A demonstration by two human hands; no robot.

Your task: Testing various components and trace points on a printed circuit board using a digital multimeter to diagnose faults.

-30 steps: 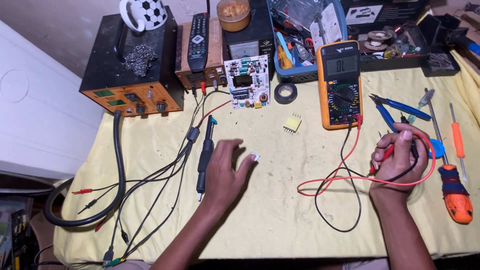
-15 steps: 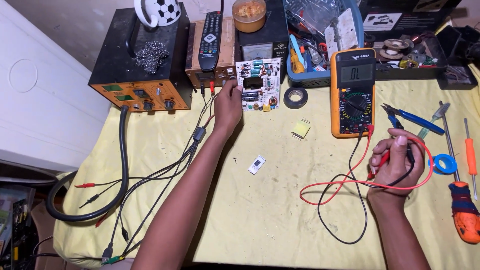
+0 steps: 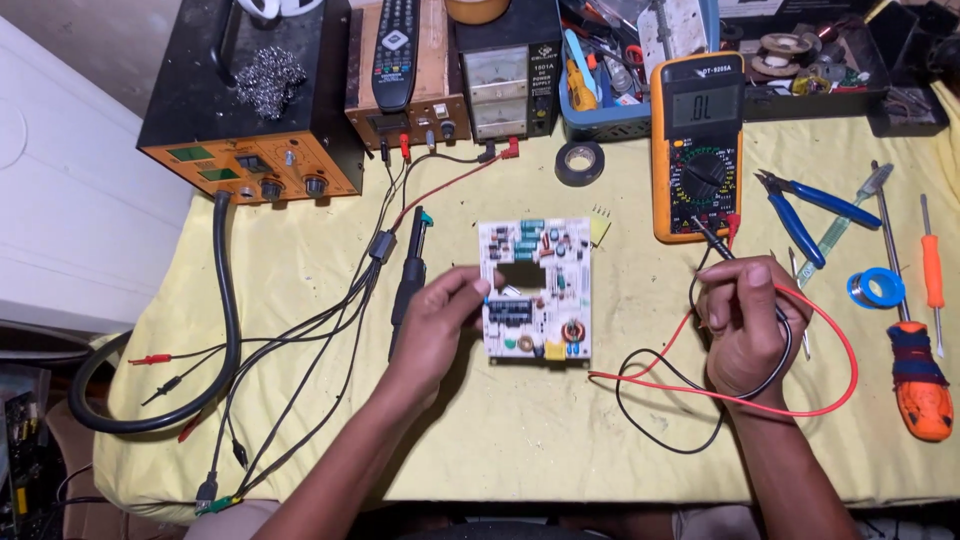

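Gripping the white circuit board point(image 3: 535, 290) by its left edge, the left hand point(image 3: 440, 320) holds it flat at the middle of the yellow-covered surface point(image 3: 500, 430). The right hand point(image 3: 745, 320) is clenched around the probes with red and black leads point(image 3: 700, 385), just below the orange multimeter point(image 3: 698, 145).

Two bare forearms came up from the lower edge on either side of the white circuit board point(image 3: 536, 290). The left hand point(image 3: 440, 320), left of the board, wore no glove, ring or watch. The right hand point(image 3: 745, 325), right of it, was likewise bare, with no sleeve visible.
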